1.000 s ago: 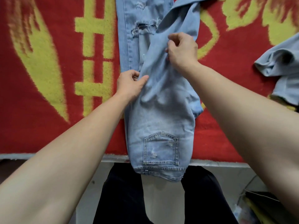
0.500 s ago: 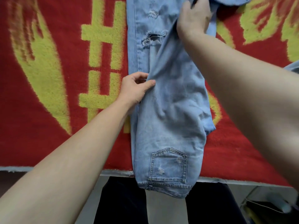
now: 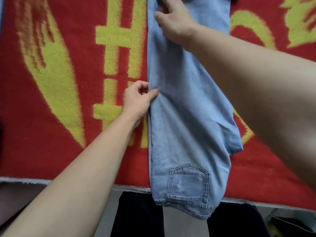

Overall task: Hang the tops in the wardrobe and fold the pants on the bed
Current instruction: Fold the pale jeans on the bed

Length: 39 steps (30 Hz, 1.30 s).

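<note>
My right hand point(image 3: 176, 23) has run to the far end of the jeans point(image 3: 184, 117), grip curled on the denim, leg now flat over leg on the bed point(image 3: 51, 108), left hand point(image 3: 136, 100) pinching the left seam, so I'd call the lengthwise fold done.

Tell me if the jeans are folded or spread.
Folded lengthwise: the jeans lie one leg wide, with a single back pocket showing.

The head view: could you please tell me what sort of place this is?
Probably a bedroom: light-blue jeans lie stretched along a red and yellow blanket spread over what looks like a bed, whose pale edge runs in front of the person's legs.
</note>
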Tool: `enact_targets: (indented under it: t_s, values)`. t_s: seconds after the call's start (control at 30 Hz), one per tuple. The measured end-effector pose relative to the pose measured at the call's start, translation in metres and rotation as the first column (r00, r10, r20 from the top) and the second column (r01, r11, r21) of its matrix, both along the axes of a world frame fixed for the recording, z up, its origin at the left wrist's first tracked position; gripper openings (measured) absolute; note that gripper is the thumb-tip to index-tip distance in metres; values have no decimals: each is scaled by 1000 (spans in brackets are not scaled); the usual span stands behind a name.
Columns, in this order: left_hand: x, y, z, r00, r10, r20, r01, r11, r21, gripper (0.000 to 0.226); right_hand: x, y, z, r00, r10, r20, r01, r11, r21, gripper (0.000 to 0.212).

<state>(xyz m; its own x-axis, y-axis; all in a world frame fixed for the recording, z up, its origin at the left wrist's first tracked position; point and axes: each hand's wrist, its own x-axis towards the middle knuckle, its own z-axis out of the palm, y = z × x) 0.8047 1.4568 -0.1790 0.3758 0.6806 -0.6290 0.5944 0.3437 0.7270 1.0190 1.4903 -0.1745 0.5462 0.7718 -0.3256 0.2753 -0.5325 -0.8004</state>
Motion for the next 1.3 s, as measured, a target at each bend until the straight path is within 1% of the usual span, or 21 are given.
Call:
enact_targets:
  t_s: [0.1,0.17,0.23,0.3,0.37,0.43,0.5,0.57,0.63,0.7,0.77,0.8,0.87,0.93,0.97,1.03,1.07,1.13,1.2,1.23,1.3]
  values:
    - [0,0,-1,1000,18,25,-17,999,-36,12,3,5,4,953,-218,-208,217,976,-27,37]
    - [3,-1,0,998,49,36,-48,998,-41,8,4,7,7,907,-308,-288,307,950,-48,50]
    - [4,0,0,997,71,40,-69,996,-54,9,5,10,8,876,-338,-343,356,935,-12,41]
    - [4,-1,0,998,63,18,-62,998,-33,12,4,11,8,891,-275,-362,304,952,24,39]
    - [9,-6,2,998,37,-56,-34,998,58,10,7,10,8,904,-205,-376,230,973,21,51]
    - [19,-13,4,976,10,-217,38,975,217,8,13,6,8,897,-209,-389,225,974,-4,54]
    - [35,-15,7,935,6,-356,127,928,349,15,21,4,9,904,-254,-343,260,965,-28,52]
    - [55,-4,10,916,9,-402,179,885,429,23,30,1,9,901,-340,-271,351,936,-11,35]
    - [78,20,11,915,-36,-401,243,845,477,31,41,1,8,805,-490,-334,517,856,-9,26]
    - [103,52,7,902,-138,-409,330,831,447,29,53,4,8,652,-597,-467,661,749,-35,34]
    - [124,82,4,925,-170,-339,289,895,339,27,66,10,8,536,-624,-568,744,668,-31,40]
    - [130,90,3,950,-153,-273,230,932,278,29,71,15,7,524,-631,-572,764,645,-13,41]
    - [132,96,3,976,-108,-188,150,963,225,30,78,27,9,610,-651,-452,758,646,91,29]
    - [127,96,0,978,-127,-166,163,961,225,29,86,42,9,779,-595,-198,627,740,243,7]
    - [124,96,-3,980,-130,-152,162,962,219,28,90,50,8,861,-503,-76,503,821,268,7]
    - [123,98,-4,981,-137,-137,163,966,202,23,99,63,3,963,-212,168,193,973,123,17]
    - [124,98,-4,980,-141,-140,167,967,194,23,104,66,0,962,-82,260,82,997,11,27]
    - [126,99,-5,972,-149,-183,186,960,208,26,107,67,-1,929,21,370,15,995,-94,47]
    - [127,97,-6,955,-161,-248,221,945,240,28,105,61,-3,819,33,573,49,991,-127,52]
    - [127,97,-7,946,-176,-272,245,938,245,27,103,57,-5,748,82,659,70,977,-200,54]
    - [128,98,-9,934,-201,-296,273,935,226,24,102,49,-12,713,237,660,37,927,-373,63]
